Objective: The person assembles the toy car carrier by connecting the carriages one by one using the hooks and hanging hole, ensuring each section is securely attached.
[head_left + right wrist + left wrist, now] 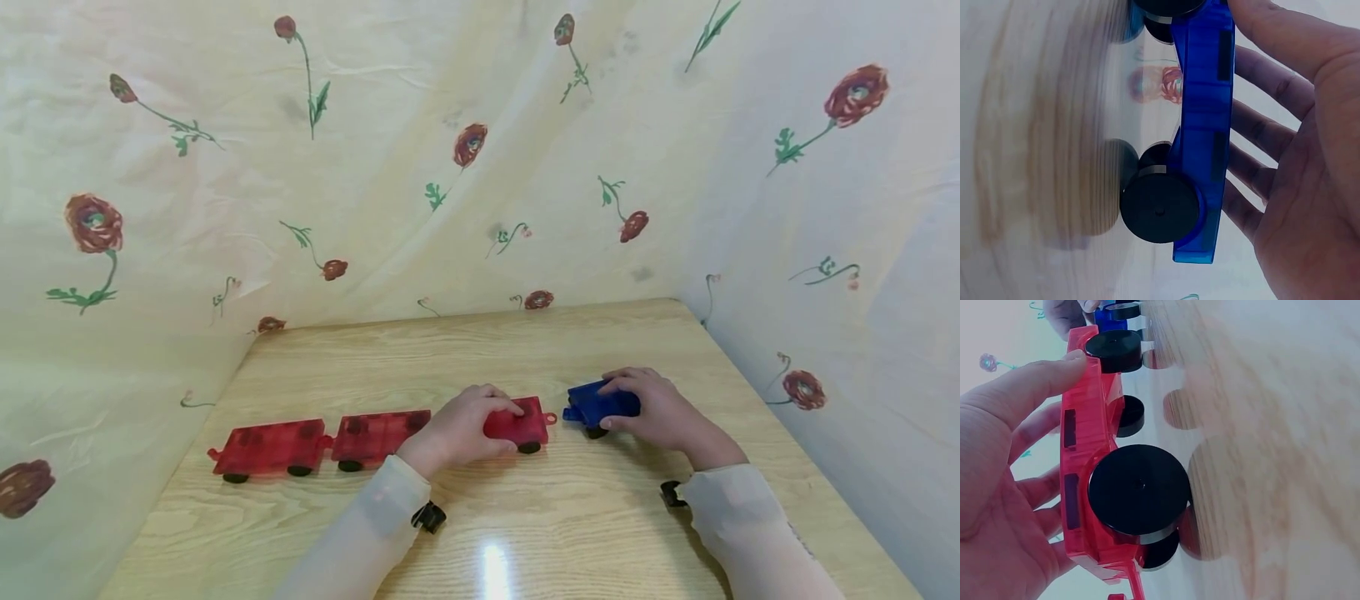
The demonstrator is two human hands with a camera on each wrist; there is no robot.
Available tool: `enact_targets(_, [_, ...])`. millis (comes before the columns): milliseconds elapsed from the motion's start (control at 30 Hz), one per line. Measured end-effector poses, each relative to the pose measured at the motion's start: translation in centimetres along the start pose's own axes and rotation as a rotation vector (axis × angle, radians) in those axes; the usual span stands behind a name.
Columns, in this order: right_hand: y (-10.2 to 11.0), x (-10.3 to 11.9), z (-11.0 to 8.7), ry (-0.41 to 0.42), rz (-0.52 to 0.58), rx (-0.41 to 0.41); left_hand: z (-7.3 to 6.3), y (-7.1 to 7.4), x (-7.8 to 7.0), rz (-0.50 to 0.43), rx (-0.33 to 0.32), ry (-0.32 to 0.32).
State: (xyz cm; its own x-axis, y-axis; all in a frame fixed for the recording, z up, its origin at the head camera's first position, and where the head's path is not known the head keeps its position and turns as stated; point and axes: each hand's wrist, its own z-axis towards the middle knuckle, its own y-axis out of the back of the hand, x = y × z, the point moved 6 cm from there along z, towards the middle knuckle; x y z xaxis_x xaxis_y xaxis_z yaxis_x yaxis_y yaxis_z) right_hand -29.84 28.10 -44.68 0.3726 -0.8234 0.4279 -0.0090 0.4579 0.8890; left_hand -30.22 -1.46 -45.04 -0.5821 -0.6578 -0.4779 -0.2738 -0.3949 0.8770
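Note:
In the head view my left hand (467, 423) grips a translucent red toy train car (534, 423) with black wheels, thumb on the near side and fingers over the far side. The left wrist view shows the same red car (1079, 444) standing on its wheels. To its right, my right hand (660, 408) holds a translucent blue toy train car (592, 403) between thumb and fingers. The blue car (1207, 112) also stands on the table in the right wrist view. A small gap separates the red car's loop from the blue car's coupling end.
Two more red cars, a middle one (378, 435) and a leftmost one (273, 447), stand in line to the left, end to end. All are on a wooden table (570, 517). Flower-patterned cloth (390, 183) hangs behind and at both sides.

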Motion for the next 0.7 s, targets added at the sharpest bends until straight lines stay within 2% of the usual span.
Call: enact_targets(700, [-0.64, 0.29, 0.43, 0.033, 0.039, -0.001, 0.94, 0.38, -0.36, -0.013, -0.057, -0.015])
